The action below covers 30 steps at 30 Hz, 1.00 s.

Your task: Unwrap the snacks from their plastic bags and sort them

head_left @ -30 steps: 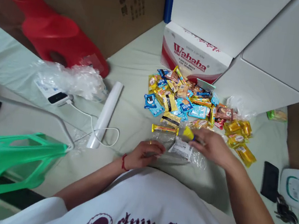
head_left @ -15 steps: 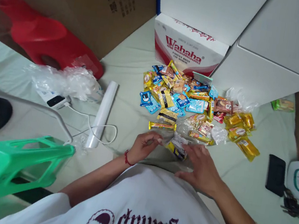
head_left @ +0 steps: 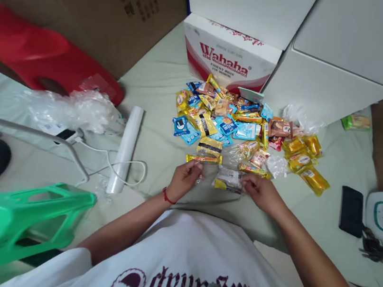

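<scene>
2 hands, left hand (head_left: 183, 179) and right hand (head_left: 262, 192), pinch a clear bag (head_left: 224, 179) (snack packets inside) by its opposite edges, fingers clamped.

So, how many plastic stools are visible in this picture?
2. The red plastic stool lies on its side at the upper left, beside the brown cardboard box. The green plastic stool lies at the lower left. Others may be hidden outside the view.
</scene>
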Each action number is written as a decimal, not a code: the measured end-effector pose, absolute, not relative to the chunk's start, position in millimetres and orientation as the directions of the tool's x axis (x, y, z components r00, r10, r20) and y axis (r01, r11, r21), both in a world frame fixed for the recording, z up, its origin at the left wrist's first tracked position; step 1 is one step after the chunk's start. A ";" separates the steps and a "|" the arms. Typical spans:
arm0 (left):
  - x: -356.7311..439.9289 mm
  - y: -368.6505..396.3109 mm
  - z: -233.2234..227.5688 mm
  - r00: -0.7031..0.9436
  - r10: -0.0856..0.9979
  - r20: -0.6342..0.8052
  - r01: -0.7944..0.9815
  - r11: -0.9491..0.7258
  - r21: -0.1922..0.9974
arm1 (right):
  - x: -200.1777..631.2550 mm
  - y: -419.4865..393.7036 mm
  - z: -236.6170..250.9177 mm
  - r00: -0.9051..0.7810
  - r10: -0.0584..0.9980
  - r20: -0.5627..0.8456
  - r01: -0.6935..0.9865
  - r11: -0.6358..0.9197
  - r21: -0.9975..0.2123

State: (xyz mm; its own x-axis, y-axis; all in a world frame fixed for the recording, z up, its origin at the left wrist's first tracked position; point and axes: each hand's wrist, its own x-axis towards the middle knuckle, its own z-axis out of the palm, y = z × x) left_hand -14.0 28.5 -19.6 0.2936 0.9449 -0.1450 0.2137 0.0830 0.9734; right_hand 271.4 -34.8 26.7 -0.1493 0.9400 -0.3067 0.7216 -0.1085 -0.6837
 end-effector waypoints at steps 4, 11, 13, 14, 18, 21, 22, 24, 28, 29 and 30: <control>-8.1 36.7 -30.9 0.159 0.976 -0.150 0.447 0.064 0.892 | 265.2 -12.1 7.0 -0.016 0.932 -0.363 0.858 -0.174 -0.484; -23.6 13.6 10.5 0.054 0.827 0.560 0.715 -0.424 0.556 | 257.5 -7.2 7.0 -0.012 0.917 -0.398 0.944 -0.120 -0.306; -19.9 1.7 26.2 0.279 0.666 0.692 0.625 -0.673 0.396 | 254.6 -6.6 10.2 -0.009 0.918 -0.397 0.957 -0.108 -0.271; -14.5 -2.4 30.7 0.427 0.580 0.694 0.529 -0.782 0.328 | 253.0 -6.2 11.4 -0.009 0.919 -0.394 0.961 -0.101 -0.257; 19.2 -0.8 21.1 0.798 0.452 0.398 0.343 -0.884 0.316 | 251.5 -4.9 15.6 -0.011 0.917 -0.398 0.965 -0.095 -0.245; 34.6 10.0 -1.0 0.833 0.500 0.237 0.403 -0.842 0.357 | 260.7 -1.1 25.6 -0.004 0.902 -0.431 0.968 -0.105 -0.230; 36.0 12.7 -7.0 0.836 0.502 0.220 0.408 -0.838 0.362 | 265.1 2.3 31.0 0.013 0.904 -0.427 0.971 -0.112 -0.210; 35.0 15.6 -14.7 0.836 0.505 0.213 0.413 -0.836 0.360 | 272.5 14.4 43.6 0.042 0.938 -0.345 0.979 -0.107 -0.172; 31.9 15.5 -15.6 0.830 0.509 0.227 0.422 -0.840 0.341 | 268.5 56.6 58.3 -0.142 0.984 -0.106 0.982 0.126 -0.143; 32.1 15.4 -14.9 0.829 0.510 0.229 0.424 -0.841 0.337 | 263.1 68.3 57.6 -0.204 0.973 -0.112 0.973 0.188 -0.134; 32.7 15.3 -14.5 0.827 0.513 0.231 0.427 -0.840 0.336 | 257.0 79.4 55.4 -0.241 0.958 -0.157 0.966 0.222 -0.129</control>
